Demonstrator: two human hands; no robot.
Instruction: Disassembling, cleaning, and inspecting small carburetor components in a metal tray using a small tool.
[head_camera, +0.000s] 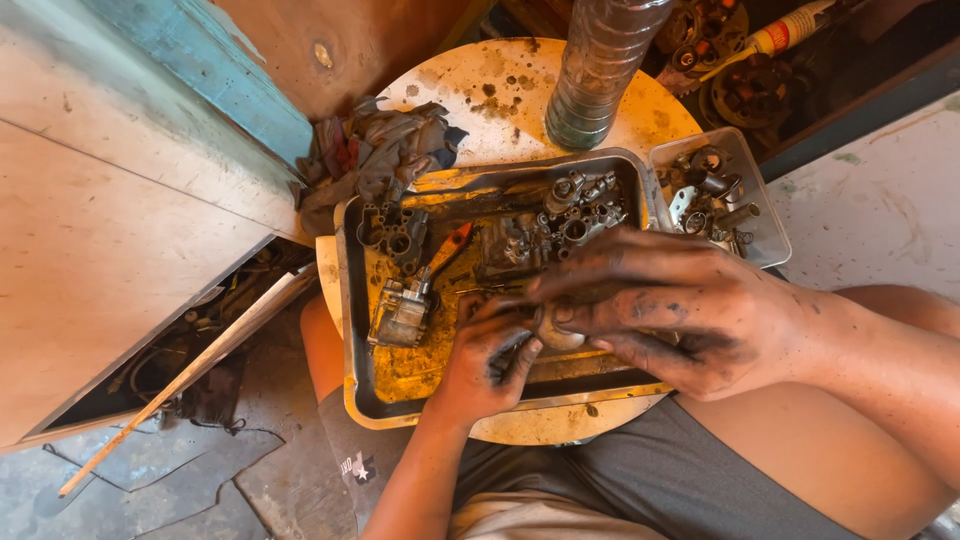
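Working over the metal tray (352, 330) with both hands greasy: our right hand (690, 305) is curled down over a small rounded metal part (556, 335), fingers clamped on it, and our left hand (490, 360) is closed around a thin dark tool (512, 350) whose tip meets that part. The part sits just above the tray's near edge, between the 2 hands.

Outward from there: a carburettor body (402, 312) lies in the tray to the left, a black multi-hole piece (393, 232) behind it, an orange-handled tool (452, 243) beside that, and a heap of small fittings (580, 212) at the back. 1 clear plastic tub (765, 235) of more bits touches the tray's right side. A dirty rag (385, 150) and a plastic bottle (600, 70) sit on the round counter (470, 85).

Risks, as we judge it: oily fingers could let the part slip and drop into the yellow sludge or off the near edge onto our lap; the tool could skid and gouge the part or jab the right palm.

Hidden: the right hand covers most of the part, so its shape is unclear. We can't tell what the tool's tip is. Bottle top is cut off.
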